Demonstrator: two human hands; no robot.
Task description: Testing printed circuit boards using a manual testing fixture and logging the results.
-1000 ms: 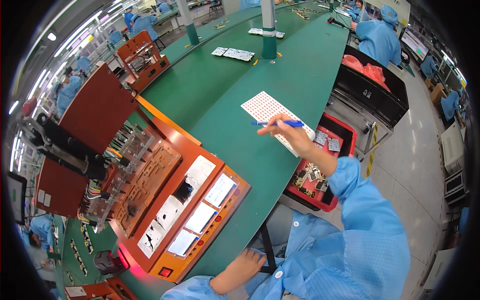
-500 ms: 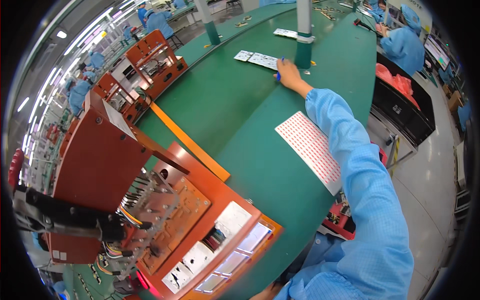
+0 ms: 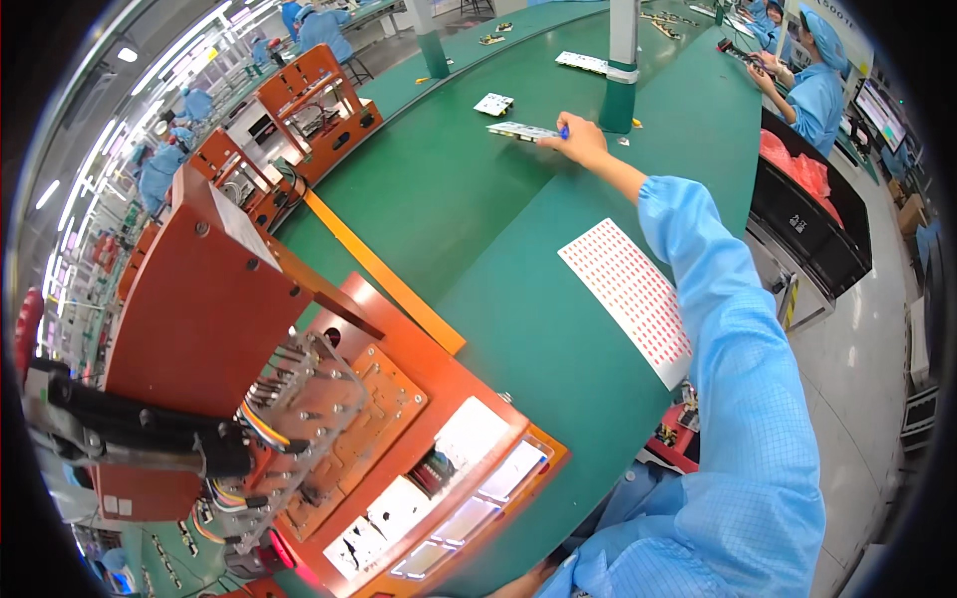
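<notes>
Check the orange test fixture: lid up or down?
Up. The orange hinged lid stands tilted open above the fixture base, exposing its probe pins and wiring and the white boards seated in the base.

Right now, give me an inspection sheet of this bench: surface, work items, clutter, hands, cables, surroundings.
Surface: green bench top, curved by the lens.
Work items: pale circuit board at the right hand's fingertips; blue pen in that hand.
Clutter: white sheet of red labels; a second small board; orange strip.
Hands: right hand stretched far forward, gripping the pen; left hand not seen.
Cables: coloured wire bundle on the orange test fixture.
Surroundings: green post; a co-worker in blue at the far side.
</notes>
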